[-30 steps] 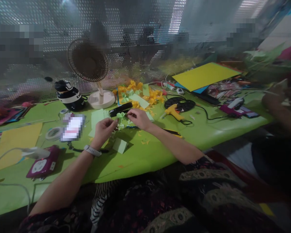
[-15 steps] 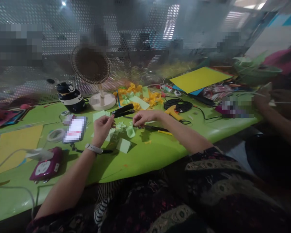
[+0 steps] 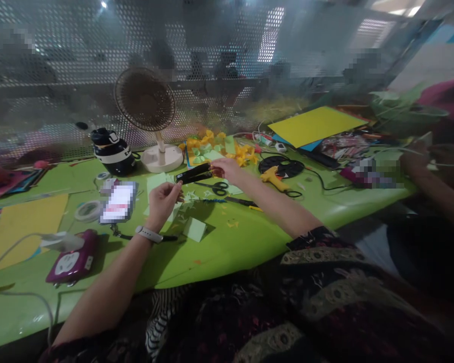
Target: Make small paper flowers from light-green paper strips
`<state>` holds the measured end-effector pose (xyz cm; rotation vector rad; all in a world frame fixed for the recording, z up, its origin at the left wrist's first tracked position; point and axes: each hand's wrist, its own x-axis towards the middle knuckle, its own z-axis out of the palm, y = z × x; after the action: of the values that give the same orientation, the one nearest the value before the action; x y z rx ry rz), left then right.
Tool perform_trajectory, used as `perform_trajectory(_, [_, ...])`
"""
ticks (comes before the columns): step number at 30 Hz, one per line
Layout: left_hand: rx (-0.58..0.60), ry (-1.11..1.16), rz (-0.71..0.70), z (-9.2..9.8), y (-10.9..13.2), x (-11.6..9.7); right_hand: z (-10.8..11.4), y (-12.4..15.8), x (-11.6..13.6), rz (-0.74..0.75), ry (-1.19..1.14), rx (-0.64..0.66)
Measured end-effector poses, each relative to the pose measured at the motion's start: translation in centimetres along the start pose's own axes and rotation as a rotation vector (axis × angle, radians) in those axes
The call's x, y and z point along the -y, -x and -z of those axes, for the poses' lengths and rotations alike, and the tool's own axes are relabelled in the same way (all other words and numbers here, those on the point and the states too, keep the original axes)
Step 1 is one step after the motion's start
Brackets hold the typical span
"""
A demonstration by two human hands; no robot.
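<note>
Right hand (image 3: 227, 169): your fingers close on the right end of the black stapler (image 3: 192, 174).
Stapler: low over the green table (image 3: 249, 237), just in front of the fan (image 3: 146, 101).
Left hand (image 3: 162, 197): fingertips drawn together; you cannot tell whether they pinch anything.
Nearby: scissors (image 3: 216, 187) just beside the stapler, with the glue gun (image 3: 274, 177) further right.

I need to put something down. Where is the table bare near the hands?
Bare green table along the near edge, between folded paper and right forearm; also right of the glue gun. Crowded around stapler, scissors and paper scraps.
</note>
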<state>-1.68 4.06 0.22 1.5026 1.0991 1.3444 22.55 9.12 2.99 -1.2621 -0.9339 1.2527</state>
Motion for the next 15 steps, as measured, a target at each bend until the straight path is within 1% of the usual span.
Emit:
perform_trajectory(4, [-0.023, 0.000, -0.005, 0.0, -0.1, -0.2, 0.0, 2.3, -0.8, -0.042, 0.068, 0.110])
perform_trajectory(9, [-0.059, -0.014, 0.003, 0.0, -0.2, -0.6, -0.4, 4.2, -1.7, -0.067, 0.160, 0.182])
perform_trajectory(15, [-0.096, -0.001, 0.021, 0.1, -0.6, -0.5, -1.2, 6.9, -2.7, -0.054, 0.323, 0.427])
